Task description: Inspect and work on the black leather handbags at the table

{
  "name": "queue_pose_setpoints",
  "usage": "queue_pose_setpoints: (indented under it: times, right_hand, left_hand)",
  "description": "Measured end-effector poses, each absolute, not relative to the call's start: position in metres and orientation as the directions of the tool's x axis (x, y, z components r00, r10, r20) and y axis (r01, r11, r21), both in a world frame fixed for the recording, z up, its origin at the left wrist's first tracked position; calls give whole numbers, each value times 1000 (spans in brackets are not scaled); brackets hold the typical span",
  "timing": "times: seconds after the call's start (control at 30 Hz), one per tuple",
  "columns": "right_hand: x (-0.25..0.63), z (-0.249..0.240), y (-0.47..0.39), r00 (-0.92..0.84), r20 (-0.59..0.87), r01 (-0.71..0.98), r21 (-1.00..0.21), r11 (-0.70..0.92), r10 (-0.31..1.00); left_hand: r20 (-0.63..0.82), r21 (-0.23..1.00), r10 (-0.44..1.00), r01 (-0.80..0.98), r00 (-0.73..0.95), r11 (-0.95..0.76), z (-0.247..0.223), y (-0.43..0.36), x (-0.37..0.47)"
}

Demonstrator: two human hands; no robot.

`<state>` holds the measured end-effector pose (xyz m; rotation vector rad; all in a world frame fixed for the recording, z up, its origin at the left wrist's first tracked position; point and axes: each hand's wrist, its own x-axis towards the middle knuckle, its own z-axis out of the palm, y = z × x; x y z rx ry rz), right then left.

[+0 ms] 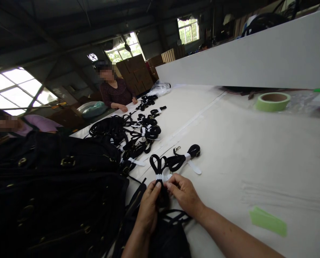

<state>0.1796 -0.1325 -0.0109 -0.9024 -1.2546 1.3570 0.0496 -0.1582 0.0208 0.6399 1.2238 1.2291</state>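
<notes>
My left hand (148, 208) grips a folded black strap bundle (157, 166) just below its white paper band (162, 177). My right hand (185, 194) pinches that white band from the right side. The strap's loops stick up past my fingers. Just beyond lies another banded black strap bundle (184, 157) with a metal clip, flat on the white table (256, 154). A black bag (49, 193) with brass fittings lies to my left and partly under my wrists.
Several banded strap bundles (143, 134) and a loose strap heap (108, 129) lie further up the table. A green tape roll (272, 101) sits at the far right, a green paper scrap (268, 222) near me. Two people (114, 89) sit along the left edge. A white partition (256, 57) runs along the right.
</notes>
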Motion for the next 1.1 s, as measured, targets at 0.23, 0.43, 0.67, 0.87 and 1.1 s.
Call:
queue_pose_setpoints:
  times: [0.23, 0.43, 0.67, 0.87, 1.1]
  right_hand:
    - [180, -12, -129, -23, -21, -154, -988, -24, 1000]
    - [180, -10, -126, 4, -93, -260, -962, -89, 996]
    - [184, -5, -120, -56, -95, -597, -794, -110, 994]
    - [179, -8, -127, -48, 38, -522, -853, 8, 998]
    - [183, -12, -133, -48, 124, -306, -946, 104, 991]
  left_hand:
    - [-496, 749, 844, -591, -202, 299, 30, -157, 32]
    - [-424, 784, 894, -552, -144, 283, 28, -162, 31]
    - [-318, 940, 945, -104, 81, 326, 18, -161, 49]
    - [-92, 970, 995, 223, -45, 100, 9, -161, 52]
    - [170, 907, 985, 386, 33, -169, 15, -158, 49]
